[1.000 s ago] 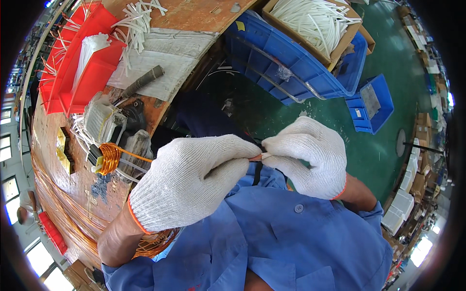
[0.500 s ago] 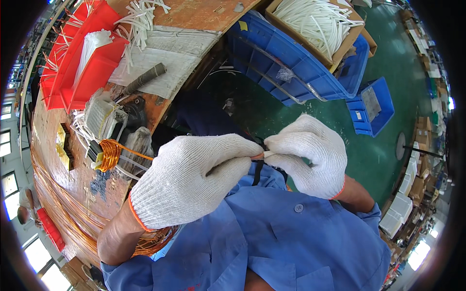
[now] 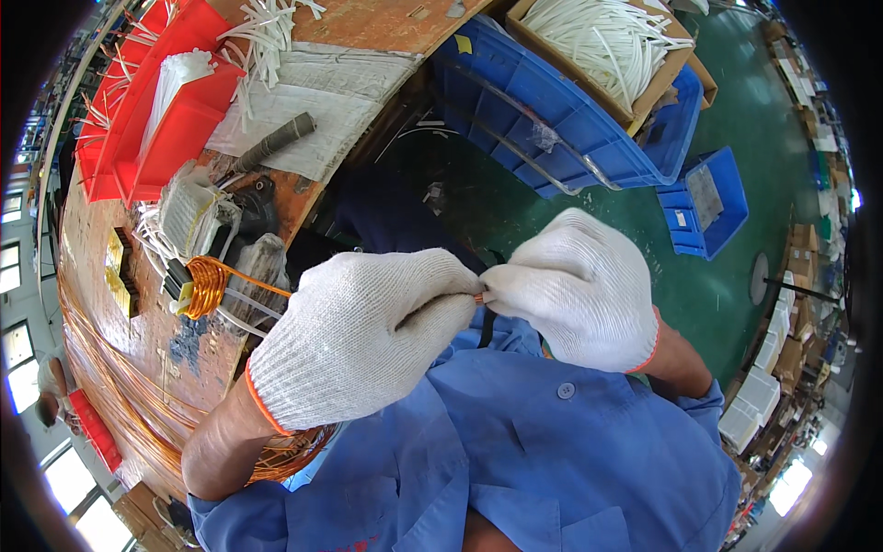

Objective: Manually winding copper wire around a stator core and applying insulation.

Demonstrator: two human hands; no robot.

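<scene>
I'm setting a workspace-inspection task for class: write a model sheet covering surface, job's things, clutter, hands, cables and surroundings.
Surface: worn wooden bench, partly covered by a white sheet.
Job's things: small copper-coloured piece, mostly hidden; coil of orange wire on the bench.
Clutter: red bins, white strips, grey cylinder.
Hands: left hand and right hand, white-gloved, fingertips pinched together at the copper-coloured piece.
Cables: loose copper wires along the bench.
Surroundings: green floor, blue crates, open carton of white tubes.
</scene>
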